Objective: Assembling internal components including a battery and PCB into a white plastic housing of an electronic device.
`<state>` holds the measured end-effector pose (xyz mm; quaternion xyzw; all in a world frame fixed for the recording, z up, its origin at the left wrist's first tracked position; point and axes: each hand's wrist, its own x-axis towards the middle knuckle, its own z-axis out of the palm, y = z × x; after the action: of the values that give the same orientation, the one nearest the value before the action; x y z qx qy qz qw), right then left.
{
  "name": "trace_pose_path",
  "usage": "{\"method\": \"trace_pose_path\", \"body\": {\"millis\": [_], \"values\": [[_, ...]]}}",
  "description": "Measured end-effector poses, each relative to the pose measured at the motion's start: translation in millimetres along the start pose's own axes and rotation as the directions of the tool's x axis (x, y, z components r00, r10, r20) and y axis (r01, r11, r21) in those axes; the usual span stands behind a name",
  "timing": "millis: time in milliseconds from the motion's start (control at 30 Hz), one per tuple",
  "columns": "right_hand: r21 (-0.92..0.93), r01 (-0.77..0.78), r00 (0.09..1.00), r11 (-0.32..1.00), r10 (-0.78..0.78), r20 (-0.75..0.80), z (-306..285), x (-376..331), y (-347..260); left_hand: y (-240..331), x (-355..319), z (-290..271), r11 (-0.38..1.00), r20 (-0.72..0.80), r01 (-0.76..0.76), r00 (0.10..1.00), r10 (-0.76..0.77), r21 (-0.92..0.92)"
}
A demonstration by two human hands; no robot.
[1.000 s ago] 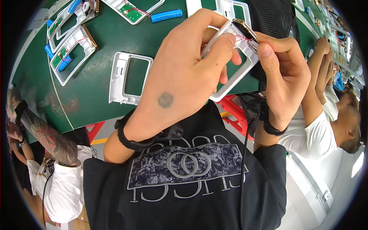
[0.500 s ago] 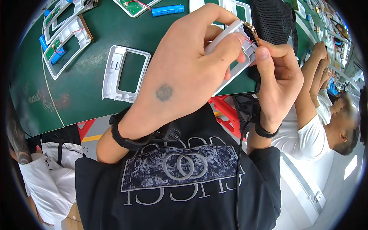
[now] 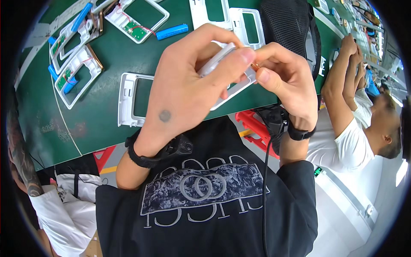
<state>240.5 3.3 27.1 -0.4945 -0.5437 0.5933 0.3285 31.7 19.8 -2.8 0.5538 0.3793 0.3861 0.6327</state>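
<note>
My left hand [image 3: 184, 85] is closed around a white plastic housing frame [image 3: 223, 100], its thumb pressing near the frame's upper end. The back of this hand hides much of the frame. At that same end my right hand [image 3: 291, 81] pinches with thumb and forefinger. A small copper-coloured part [image 3: 255, 66] shows between the two hands, mostly covered by fingers. Beyond my hands lies a blue cylindrical battery [image 3: 172, 31], wired in red to a white frame with a green circuit board [image 3: 138, 31].
Left of my forearm lies a bare white frame [image 3: 126, 100]. Several wired frames [image 3: 70, 77] sit at the green table's [image 3: 102, 55] far left. More white frames [image 3: 247, 25] and a black mesh bag [image 3: 287, 30] lie beyond. Other people [image 3: 346, 141] sit on both sides.
Both hands have shifted left and slightly down in the picture with the frame. The copper-coloured part, clearly seen before, is now mostly behind my fingers.
</note>
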Motion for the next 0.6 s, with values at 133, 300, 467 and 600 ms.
{"method": "trace_pose_path", "body": {"millis": [133,300,467,600], "values": [[0.19,-0.036,0.998,0.981,0.025,0.058,-1.7,4.0,4.0,1.0,0.2,-4.4,0.939,0.114,0.171,0.983,-0.142,-0.299],[0.202,-0.059,0.997,0.978,0.047,0.06,-5.1,4.4,12.2,5.2,0.2,-6.2,0.868,0.147,0.226,0.973,-0.179,-0.443],[0.218,-0.088,0.994,0.972,0.072,0.077,-0.3,2.2,7.2,7.6,7.7,-11.2,0.91,0.197,0.274,0.955,-0.22,-0.311],[0.255,-0.028,0.997,0.967,0.008,0.081,-0.2,1.3,17.2,8.3,9.9,-6.6,0.969,0.115,0.235,0.967,-0.226,-0.078]]}}
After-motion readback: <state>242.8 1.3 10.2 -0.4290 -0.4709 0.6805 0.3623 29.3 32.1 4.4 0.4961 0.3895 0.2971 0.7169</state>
